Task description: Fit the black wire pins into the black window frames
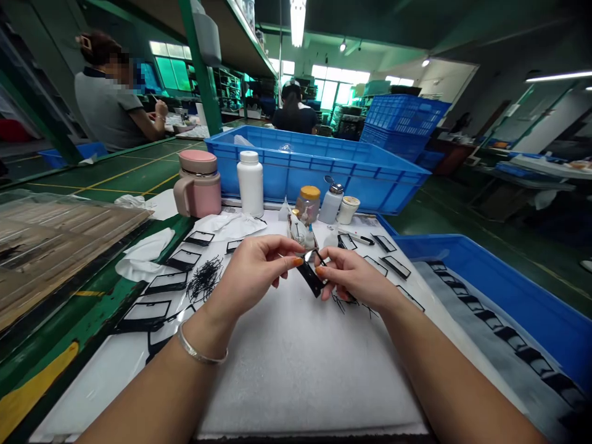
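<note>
As the head camera looks down past both forearms, the work sits near the middle of the frame, held just above a white foam pad (296, 364). A black rectangular frame strip (311, 279) lies between the hands. The left hand (252, 271) has its fingers (287, 246) pinched on a slim metal tool (308, 253), perhaps tweezers, though it is too small to be sure. The right hand (354, 277) grasps the strip, its fingertips closing near the tool, a tight, steady hold for work this fine. Left of the hands lie a tangle of thin black strips (204, 279) and clear black-edged frames (182, 260) on the green table (78, 308). A blue plastic crate (314, 172) stands beyond, and a grey-shirted co-worker (108, 102) works at upper left.
</note>
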A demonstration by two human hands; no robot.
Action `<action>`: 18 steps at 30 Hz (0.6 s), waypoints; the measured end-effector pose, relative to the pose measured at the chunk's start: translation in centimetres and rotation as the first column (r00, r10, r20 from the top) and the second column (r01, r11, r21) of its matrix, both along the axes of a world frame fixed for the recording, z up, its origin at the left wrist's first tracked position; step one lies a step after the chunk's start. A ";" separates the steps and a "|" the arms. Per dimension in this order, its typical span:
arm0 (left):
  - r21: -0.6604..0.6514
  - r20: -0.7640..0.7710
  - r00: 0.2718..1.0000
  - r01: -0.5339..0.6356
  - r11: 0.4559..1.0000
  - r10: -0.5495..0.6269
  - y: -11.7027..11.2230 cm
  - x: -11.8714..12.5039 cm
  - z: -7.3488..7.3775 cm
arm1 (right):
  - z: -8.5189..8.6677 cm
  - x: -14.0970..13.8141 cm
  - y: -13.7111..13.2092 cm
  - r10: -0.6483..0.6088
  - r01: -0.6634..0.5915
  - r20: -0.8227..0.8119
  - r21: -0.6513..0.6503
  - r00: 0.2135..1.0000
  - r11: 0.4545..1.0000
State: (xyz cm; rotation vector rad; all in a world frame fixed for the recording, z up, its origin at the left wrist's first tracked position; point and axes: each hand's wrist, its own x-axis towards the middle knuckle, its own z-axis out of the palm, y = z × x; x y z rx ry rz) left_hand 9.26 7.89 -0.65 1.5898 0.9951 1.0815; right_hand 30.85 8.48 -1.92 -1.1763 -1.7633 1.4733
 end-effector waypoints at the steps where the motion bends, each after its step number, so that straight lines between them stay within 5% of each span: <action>1: -0.010 0.010 1.000 0.012 1.000 -0.012 -0.1 0.1 0.0 | 0.0 -0.2 -0.1 -0.016 0.017 -0.011 0.019 1.000 1.000; 5: -0.006 -0.024 1.000 0.013 1.000 -0.013 -0.4 0.6 0.2 | 0.0 -0.6 -0.3 -0.065 0.067 -0.017 0.102 0.998 0.993; 10: 0.154 -0.221 0.974 -0.022 0.988 0.056 -0.8 1.0 -0.2 | 0.2 -0.8 -0.6 -0.087 0.095 -0.045 0.201 0.995 0.975; 18: 0.353 -0.373 0.914 -0.019 0.936 0.159 -0.9 1.3 -1.0 | 0.5 -1.4 -1.2 -0.079 0.086 -0.071 0.101 0.994 0.991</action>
